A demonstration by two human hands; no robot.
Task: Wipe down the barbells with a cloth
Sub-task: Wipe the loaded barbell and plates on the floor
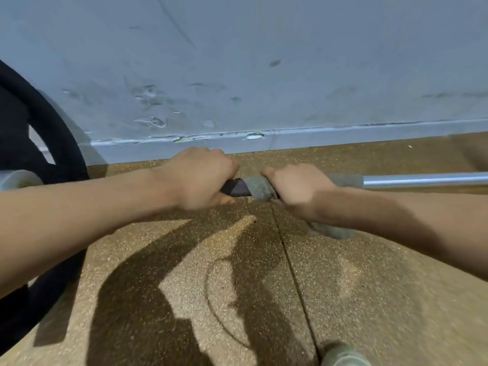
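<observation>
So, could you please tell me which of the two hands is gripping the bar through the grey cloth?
The right hand: the grey cloth is wrapped under it around the barbell. The left hand grips the dark section bare.

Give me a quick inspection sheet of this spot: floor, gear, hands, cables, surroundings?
Surface: speckled tan floor, seam running through it, shadows across it.
Job's things: barbell held level; grey cloth wrapped around it, one end hanging below.
Clutter: nothing seen.
Grippers: left hand grips the bar's dark section; right hand closed over the cloth.
Cables: nothing seen.
Surroundings: scuffed pale wall with chipped baseboard; black weight plate at left; shoe at bottom edge.
</observation>
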